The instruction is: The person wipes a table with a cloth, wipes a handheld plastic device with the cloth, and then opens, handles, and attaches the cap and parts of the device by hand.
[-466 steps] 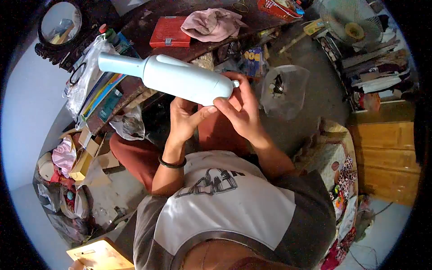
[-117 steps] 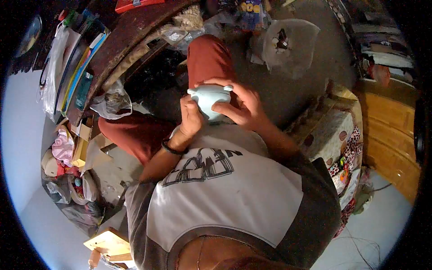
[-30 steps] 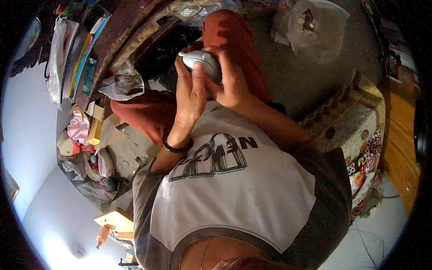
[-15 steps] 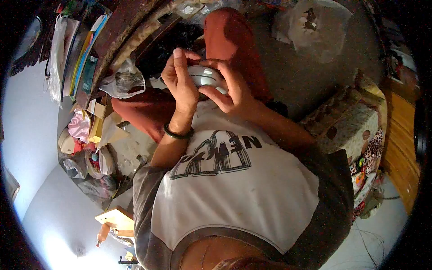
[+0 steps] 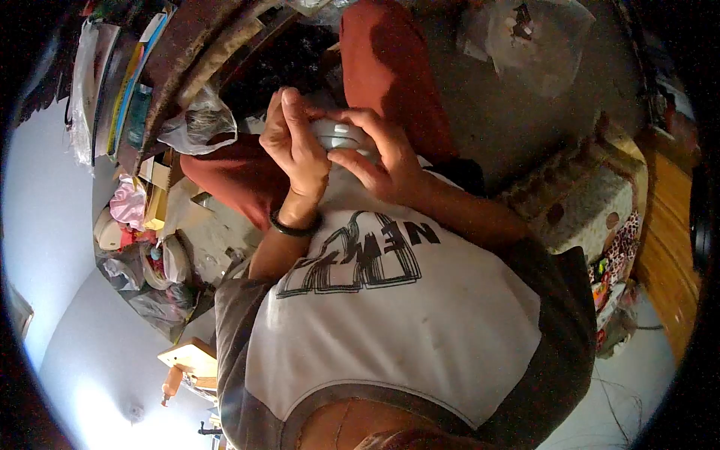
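Observation:
A pale blue-grey rounded object (image 5: 343,137) is held between both hands above the lap, its end facing the camera. My left hand (image 5: 296,146) is at its left side, with the thumb pointing up and a dark bangle on the wrist. My right hand (image 5: 379,154) grips the object from the right, thumb below and index finger over the top. The fingers hide much of it, so its full length does not show. Behind the hands is a knee in red-brown trousers (image 5: 386,67).
A clear plastic bag (image 5: 199,124) hangs by the dark table edge (image 5: 187,64). Another translucent bag or bin (image 5: 540,49) stands on the floor at upper right. Boxes and bags lie at left, a patterned cushioned piece (image 5: 592,202) and wooden drawers (image 5: 667,247) at right.
Since the first frame the pale object has turned from lying lengthwise to end-on and come nearer the body. Over the last second my left hand has shifted to its left side with the thumb raised.

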`<state>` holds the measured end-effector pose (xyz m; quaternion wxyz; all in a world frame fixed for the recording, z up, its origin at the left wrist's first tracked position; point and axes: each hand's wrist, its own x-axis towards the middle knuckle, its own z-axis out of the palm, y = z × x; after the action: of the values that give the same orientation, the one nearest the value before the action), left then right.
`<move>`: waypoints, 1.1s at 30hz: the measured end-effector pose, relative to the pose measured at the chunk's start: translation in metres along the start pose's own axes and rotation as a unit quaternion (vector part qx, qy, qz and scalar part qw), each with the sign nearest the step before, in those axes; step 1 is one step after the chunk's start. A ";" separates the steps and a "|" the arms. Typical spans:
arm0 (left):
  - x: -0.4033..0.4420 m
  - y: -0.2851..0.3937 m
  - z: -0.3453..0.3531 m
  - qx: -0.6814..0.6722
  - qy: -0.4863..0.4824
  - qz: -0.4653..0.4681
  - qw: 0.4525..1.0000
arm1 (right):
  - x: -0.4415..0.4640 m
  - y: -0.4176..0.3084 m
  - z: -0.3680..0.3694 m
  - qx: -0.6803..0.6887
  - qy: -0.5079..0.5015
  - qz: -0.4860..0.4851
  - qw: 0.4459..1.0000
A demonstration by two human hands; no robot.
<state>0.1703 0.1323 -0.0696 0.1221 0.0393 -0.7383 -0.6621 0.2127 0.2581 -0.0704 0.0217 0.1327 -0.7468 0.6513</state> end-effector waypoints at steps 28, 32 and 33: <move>0.009 0.010 0.005 -0.167 0.010 -0.231 0.958 | 0.022 0.013 0.001 -0.006 -0.054 -0.058 0.997; 0.009 0.016 0.004 -0.175 0.036 -0.304 0.936 | 0.025 0.012 -0.002 0.010 -0.073 -0.019 0.997; 0.008 0.016 0.005 -0.172 0.050 -0.313 0.933 | 0.025 0.010 -0.003 0.008 -0.077 -0.021 0.997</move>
<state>0.1626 0.1373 -0.0528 -0.0498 0.2793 -0.5569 -0.7806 0.1859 0.2576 -0.0748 -0.0229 0.1983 -0.7380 0.6446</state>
